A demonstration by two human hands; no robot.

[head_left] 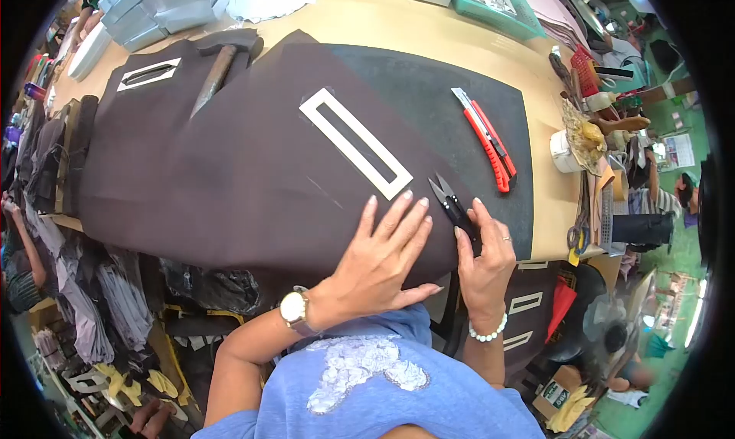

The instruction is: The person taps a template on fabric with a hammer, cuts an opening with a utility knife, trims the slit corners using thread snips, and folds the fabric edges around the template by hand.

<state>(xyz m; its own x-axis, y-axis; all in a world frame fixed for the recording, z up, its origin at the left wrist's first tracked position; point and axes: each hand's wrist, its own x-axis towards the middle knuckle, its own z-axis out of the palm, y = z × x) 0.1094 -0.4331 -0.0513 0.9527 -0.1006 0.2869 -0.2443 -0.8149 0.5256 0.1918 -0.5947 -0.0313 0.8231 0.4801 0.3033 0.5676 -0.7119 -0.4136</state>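
Observation:
My left hand (387,248) lies with fingers spread on a large piece of dark brown fabric (230,179). Its fingertips are just below a cream rectangular frame-shaped strip (356,143) on the cloth, which surrounds a narrow dark slot. Between the thumb and fingers of my right hand (488,251) is a pair of black thread snips (452,203), blades pointing up and left, close to the strip's lower corner. A red utility knife (488,142) rests on the dark cutting mat (429,79), right of the fabric.
A hammer (215,73) lies at the back left, near a second slotted strip (149,74). Along the far edge are pale boxes (153,14) and a green basket (498,9). A glue-crusted white pot (564,152) and scissors (578,236) are at the right. Other people work around.

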